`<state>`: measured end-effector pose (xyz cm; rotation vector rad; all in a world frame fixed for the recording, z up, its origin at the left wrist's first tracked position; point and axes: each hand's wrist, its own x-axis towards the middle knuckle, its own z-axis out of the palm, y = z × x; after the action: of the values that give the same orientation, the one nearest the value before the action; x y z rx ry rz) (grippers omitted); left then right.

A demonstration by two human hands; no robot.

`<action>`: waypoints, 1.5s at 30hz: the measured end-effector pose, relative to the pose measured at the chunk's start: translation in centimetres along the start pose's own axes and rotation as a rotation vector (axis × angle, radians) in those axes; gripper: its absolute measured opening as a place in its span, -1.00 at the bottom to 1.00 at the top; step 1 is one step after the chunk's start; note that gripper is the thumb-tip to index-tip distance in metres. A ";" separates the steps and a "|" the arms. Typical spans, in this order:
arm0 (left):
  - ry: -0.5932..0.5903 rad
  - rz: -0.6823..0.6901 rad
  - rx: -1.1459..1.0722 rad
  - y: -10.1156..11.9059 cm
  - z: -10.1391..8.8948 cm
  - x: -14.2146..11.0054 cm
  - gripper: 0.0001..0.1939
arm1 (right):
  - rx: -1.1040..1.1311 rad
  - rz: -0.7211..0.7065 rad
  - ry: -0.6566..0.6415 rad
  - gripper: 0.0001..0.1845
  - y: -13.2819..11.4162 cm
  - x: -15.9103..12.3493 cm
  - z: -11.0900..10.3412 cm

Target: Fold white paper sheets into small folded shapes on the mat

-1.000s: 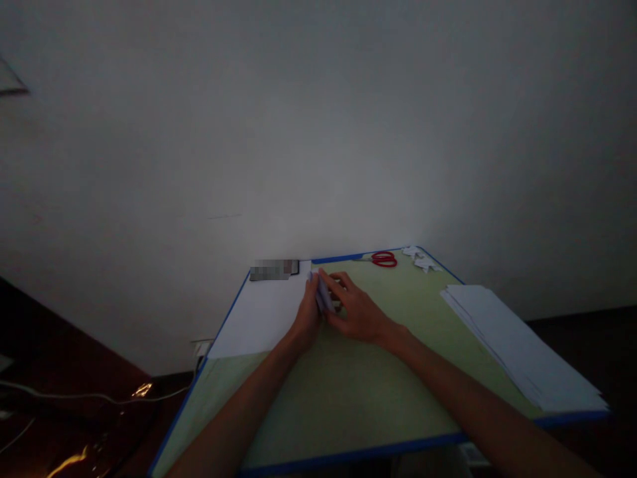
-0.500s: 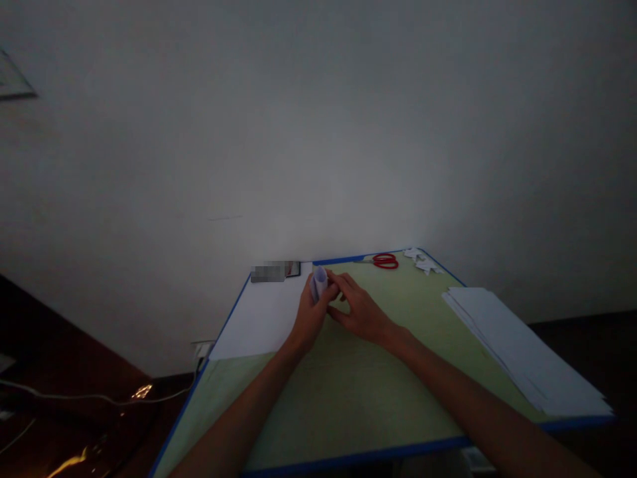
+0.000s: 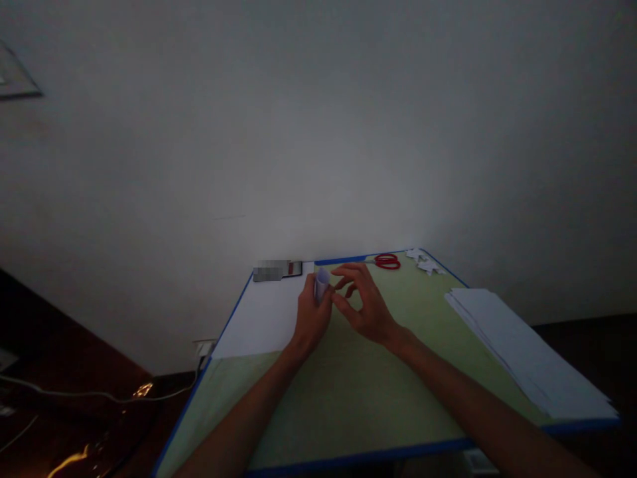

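A small piece of white paper [image 3: 322, 281], curled into a tube-like shape, stands up out of my left hand [image 3: 312, 317], whose fingers are wrapped round its lower part. Just to the right, my right hand [image 3: 365, 304] has its fingers curved and spread apart, with a gap between thumb and forefinger. Its fingertips are close to the paper and the left thumb; whether they touch cannot be made out. Both hands are above the middle of the green-topped table [image 3: 318, 411], near the right edge of a flat white sheet [image 3: 259, 318].
Red-handled scissors [image 3: 387, 261] lie at the table's back edge, beside folded white paper pieces [image 3: 428, 267] in the back right corner. A stack of white paper [image 3: 522, 352] covers the right side. A phone [image 3: 294, 268] lies at the back left. The wall [image 3: 318, 133] rises behind.
My right hand's fingers have spread and lifted away from the curled paper. My left hand keeps its hold, turned slightly, with more of its back showing.
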<state>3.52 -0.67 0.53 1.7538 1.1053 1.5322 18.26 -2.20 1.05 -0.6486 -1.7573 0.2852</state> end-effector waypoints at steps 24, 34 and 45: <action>0.006 0.064 0.017 -0.5 0.4 -1.0 -0.60 | -0.169 -0.011 0.148 -0.92 -0.7 0.0 0.8; -0.073 0.128 0.004 0.5 0.6 -1.0 -0.71 | -0.138 -0.011 0.125 -0.90 -0.9 0.1 0.7; -0.130 -0.133 -0.263 -0.6 0.5 -0.1 -0.68 | -0.093 0.050 0.143 -0.70 -0.1 0.3 0.5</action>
<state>3.87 -0.44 -0.14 1.5467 0.8935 1.3924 17.74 -2.00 1.19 -0.7625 -1.6267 0.1875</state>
